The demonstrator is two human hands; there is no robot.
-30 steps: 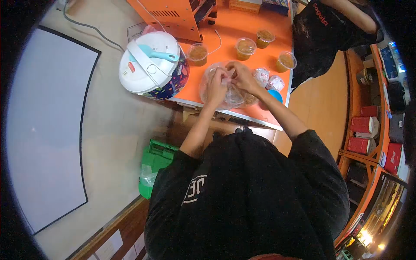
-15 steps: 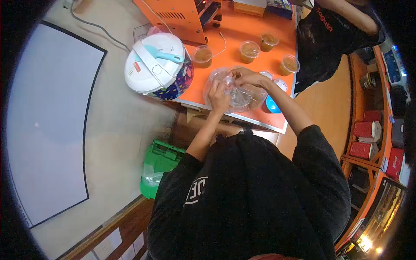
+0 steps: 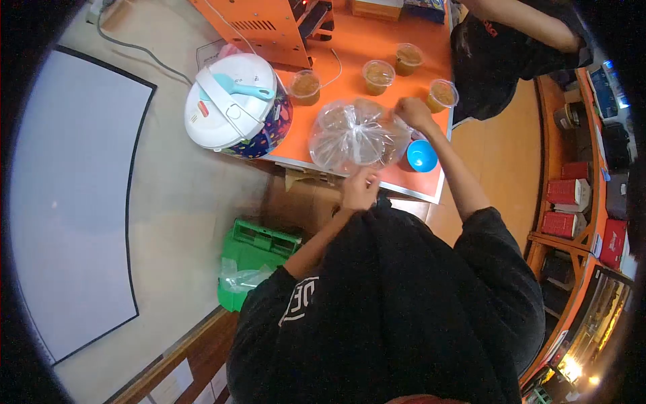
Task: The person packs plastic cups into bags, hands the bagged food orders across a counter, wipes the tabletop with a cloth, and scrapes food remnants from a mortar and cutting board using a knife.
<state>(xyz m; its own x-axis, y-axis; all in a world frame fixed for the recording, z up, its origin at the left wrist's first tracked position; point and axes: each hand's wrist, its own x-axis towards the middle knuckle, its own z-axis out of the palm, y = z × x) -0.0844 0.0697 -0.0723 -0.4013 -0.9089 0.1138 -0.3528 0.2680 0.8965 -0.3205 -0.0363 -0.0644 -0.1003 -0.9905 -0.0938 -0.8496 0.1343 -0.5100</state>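
A clear plastic bag (image 3: pixel 353 135), gathered at a knot-like centre on top, sits on the orange table near its front edge. My left hand (image 3: pixel 360 190) is just in front of the bag, its fingers curled; whether it holds anything is too small to tell. My right hand (image 3: pixel 413 113) is at the bag's right side, over the wrapped items, fingers bent down and mostly hidden. A blue bowl (image 3: pixel 422 156) stands to the right of the bag. Behind are lidded cups of brown contents, one (image 3: pixel 378 76) straight behind the bag and another (image 3: pixel 442 95) near the right edge.
A white-lidded bucket (image 3: pixel 232 101) with a light blue ladle (image 3: pixel 242 89) on it stands at the left. An orange metal machine (image 3: pixel 256 30) is behind. Another person in a black shirt (image 3: pixel 501 60) stands at the right. A green crate (image 3: pixel 259 252) sits below the table.
Both hands have come away from the bag's gathered top: the left toward my body, the right to the right. The bag's top and the blue bowl now show more fully.
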